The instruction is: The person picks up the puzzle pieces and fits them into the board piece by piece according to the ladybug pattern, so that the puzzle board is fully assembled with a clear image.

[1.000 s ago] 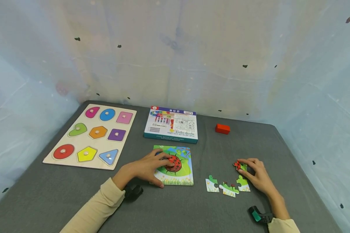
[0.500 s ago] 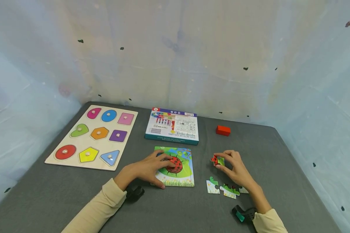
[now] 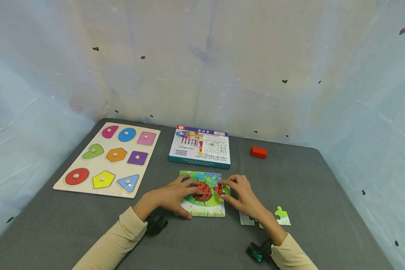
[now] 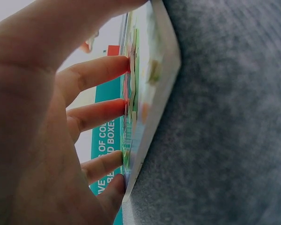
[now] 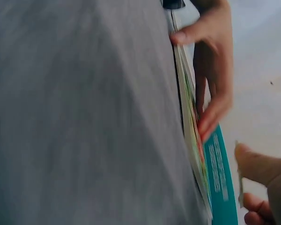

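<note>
A square ladybug jigsaw puzzle (image 3: 206, 212) lies flat at the middle of the table. My left hand (image 3: 170, 197) rests on its left part, fingers spread, with the fingertips on the picture and the thumb by the near edge. In the left wrist view those fingertips touch the face of the puzzle (image 4: 164, 70). Between thumb and fingers my right hand (image 3: 241, 194) pinches a red and green puzzle piece (image 3: 219, 189), which overlaps the puzzle's right side in the head view. Seen edge-on in the right wrist view, the piece (image 5: 240, 183) stands apart from the puzzle.
A loose corner piece (image 3: 283, 218) lies right of my right forearm, and another piece (image 3: 245, 219) is partly covered by that arm. Behind the puzzle sits a flat box (image 3: 199, 147). A red block (image 3: 258, 152) is at the back right, a wooden shape board (image 3: 82, 189) at the left.
My right hand has carried the pinched piece left from the loose pieces to the puzzle's right side. My left hand has stayed on the puzzle.
</note>
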Demonstrator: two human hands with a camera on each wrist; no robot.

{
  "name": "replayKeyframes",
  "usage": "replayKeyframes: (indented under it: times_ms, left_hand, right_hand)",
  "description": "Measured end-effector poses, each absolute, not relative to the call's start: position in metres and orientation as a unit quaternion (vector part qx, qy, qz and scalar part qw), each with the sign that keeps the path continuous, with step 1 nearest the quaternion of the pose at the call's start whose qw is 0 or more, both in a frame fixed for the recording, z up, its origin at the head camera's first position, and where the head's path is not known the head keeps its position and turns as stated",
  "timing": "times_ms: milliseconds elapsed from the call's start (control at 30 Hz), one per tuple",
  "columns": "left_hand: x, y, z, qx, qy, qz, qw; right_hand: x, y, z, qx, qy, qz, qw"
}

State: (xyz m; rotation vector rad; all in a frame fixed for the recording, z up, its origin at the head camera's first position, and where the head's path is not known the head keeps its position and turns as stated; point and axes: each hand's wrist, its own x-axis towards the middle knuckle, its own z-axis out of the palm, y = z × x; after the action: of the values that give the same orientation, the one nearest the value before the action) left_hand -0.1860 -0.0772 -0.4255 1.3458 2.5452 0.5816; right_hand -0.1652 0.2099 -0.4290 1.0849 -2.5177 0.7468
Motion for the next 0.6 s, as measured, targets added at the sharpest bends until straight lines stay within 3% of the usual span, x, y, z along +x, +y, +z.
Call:
replayKeyframes:
  times_ms: [600]
  left_hand:
    - [-0.186,-0.077,-0.425,0.459,0.861,0.196,0.100]
  right_hand:
    - [-0.171,0.181,-0.441,0.341,-0.902,0.252,0.076]
